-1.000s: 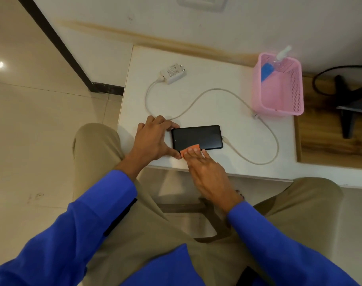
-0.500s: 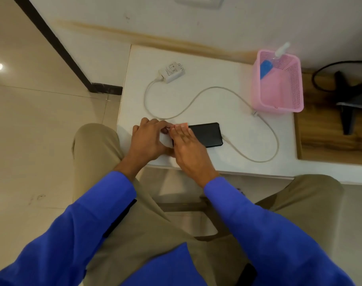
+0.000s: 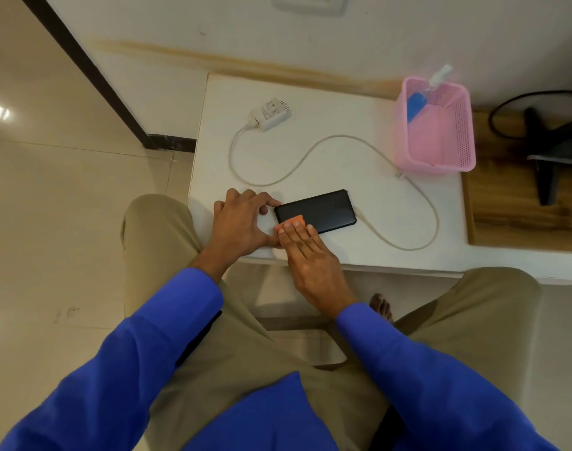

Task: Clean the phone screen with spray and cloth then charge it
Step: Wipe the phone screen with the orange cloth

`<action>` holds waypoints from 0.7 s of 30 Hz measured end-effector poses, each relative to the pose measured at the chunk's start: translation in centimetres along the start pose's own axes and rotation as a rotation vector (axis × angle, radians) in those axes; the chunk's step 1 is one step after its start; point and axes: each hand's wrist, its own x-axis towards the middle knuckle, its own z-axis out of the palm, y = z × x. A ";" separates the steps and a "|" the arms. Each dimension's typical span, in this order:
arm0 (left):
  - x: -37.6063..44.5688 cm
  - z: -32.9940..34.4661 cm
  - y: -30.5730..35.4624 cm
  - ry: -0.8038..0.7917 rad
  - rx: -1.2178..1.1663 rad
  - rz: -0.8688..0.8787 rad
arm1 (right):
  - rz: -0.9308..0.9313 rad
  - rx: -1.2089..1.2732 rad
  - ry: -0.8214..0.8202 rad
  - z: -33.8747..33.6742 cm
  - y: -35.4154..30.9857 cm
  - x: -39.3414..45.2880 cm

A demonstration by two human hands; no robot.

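A black phone (image 3: 323,210) lies flat on the white table (image 3: 343,125), near its front edge. My left hand (image 3: 242,222) pinches the phone's left end between thumb and fingers. My right hand (image 3: 310,262) lies flat, pressing an orange cloth (image 3: 289,224) onto the phone's near left corner. A white charger (image 3: 271,114) rests at the back left; its cable (image 3: 310,151) loops across the table, ending beside the phone's right end. The spray bottle (image 3: 421,99) with a blue label leans in a pink basket (image 3: 454,157).
The pink basket stands at the table's back right. A wooden surface (image 3: 519,203) with a black stand (image 3: 545,151) and dark cable lies to the right. A wall socket (image 3: 309,3) sits on the wall above the table. My knees flank the table's front edge.
My right hand has slid with the cloth from the phone's left end back toward its near edge, uncovering most of the screen. My left hand stays at the left end.
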 end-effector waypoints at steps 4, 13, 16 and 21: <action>-0.1 0.2 0.2 0.004 0.024 -0.011 | -0.007 -0.040 0.003 0.0 0.9 -1.4; -1.1 1.8 2.2 -0.002 0.123 0.141 | 0.001 0.018 0.041 0.3 1.7 -1.8; -0.8 1.8 1.9 0.030 0.079 0.132 | 0.009 0.030 0.042 0.2 1.7 -1.8; -0.8 2.1 1.6 0.053 0.071 0.139 | -0.038 -0.025 0.041 -0.1 2.4 -1.8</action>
